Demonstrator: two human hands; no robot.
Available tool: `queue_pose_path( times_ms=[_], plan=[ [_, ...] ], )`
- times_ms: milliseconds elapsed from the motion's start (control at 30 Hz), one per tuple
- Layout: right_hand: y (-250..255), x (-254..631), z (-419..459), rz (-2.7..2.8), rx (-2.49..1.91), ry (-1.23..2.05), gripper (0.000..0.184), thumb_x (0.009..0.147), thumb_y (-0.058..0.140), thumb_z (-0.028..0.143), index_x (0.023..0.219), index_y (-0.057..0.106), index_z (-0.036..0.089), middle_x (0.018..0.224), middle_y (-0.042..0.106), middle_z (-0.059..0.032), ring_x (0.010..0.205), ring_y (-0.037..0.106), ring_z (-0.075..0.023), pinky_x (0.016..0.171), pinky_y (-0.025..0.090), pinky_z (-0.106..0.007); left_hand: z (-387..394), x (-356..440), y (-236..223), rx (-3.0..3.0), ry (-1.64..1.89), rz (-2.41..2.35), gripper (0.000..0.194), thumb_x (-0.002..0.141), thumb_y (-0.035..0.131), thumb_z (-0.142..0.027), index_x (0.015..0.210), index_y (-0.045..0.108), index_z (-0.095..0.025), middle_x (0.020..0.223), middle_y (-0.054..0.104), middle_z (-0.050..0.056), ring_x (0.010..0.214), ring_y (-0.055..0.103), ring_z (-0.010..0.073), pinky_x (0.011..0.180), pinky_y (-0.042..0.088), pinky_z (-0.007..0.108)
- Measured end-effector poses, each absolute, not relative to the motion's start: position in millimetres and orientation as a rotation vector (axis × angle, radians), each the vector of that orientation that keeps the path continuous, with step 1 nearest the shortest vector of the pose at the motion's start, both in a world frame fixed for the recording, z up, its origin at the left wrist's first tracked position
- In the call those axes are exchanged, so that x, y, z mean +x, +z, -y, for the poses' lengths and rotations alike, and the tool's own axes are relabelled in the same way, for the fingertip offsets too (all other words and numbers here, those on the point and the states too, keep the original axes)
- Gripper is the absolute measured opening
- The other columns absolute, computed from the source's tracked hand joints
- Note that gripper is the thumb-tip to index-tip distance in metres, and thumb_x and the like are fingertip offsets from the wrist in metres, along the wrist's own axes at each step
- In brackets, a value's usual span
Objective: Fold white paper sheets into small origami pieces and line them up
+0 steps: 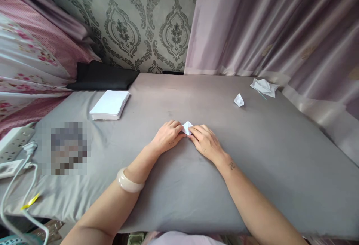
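A small folded piece of white paper [186, 127] lies on the grey cloth-covered table [174, 185], pinched between both hands. My left hand [167, 136] presses its left side with fingers curled together. My right hand [205, 141] holds its right side, fingertips closed on the fold. A pale bangle [128, 181] sits on my left wrist. Most of the paper is hidden under the fingers.
A stack of white paper sheets [110, 104] lies at the back left. A finished small folded paper [239, 100] and crumpled paper pieces [263, 86] lie at the back right. A black cushion [102, 76], a power strip [14, 140] and white cables [17, 189] are on the left.
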State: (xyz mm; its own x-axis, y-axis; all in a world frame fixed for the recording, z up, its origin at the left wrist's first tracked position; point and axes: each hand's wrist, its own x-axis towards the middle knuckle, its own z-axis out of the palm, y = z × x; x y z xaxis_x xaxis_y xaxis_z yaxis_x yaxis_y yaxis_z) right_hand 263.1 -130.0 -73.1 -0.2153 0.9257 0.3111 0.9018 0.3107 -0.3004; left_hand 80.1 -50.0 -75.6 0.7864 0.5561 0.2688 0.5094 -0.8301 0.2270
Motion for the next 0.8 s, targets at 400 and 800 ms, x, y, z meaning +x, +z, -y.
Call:
queue_pose_path(
  times_ms=[400,800],
  plan=[
    [-77,260,127,1.987,-1.804,0.121,0.029,0.097,0.038,0.019,0.103,0.066,0.021,0.112,0.064,-0.0066,0.099,0.056,-0.0200,0.083,0.050,-0.032,53,84,-74,2.680,0.550,-1.045,0.026,0.096,0.042,-0.026,0.092,0.067,-0.020,0.100,0.067,0.006,0.093,0.060,0.0192,0.078,0.049,0.030],
    [-83,261,118,1.681,-1.876,0.168,0.021,0.091,0.052,0.025,0.083,0.070,0.021,0.100,0.068,-0.0050,0.092,0.059,-0.0194,0.082,0.047,-0.030,47,87,-91,2.320,0.730,-1.243,0.019,0.089,0.054,-0.029,0.088,0.071,-0.020,0.094,0.065,0.006,0.093,0.053,0.0223,0.084,0.048,0.035]
  ],
)
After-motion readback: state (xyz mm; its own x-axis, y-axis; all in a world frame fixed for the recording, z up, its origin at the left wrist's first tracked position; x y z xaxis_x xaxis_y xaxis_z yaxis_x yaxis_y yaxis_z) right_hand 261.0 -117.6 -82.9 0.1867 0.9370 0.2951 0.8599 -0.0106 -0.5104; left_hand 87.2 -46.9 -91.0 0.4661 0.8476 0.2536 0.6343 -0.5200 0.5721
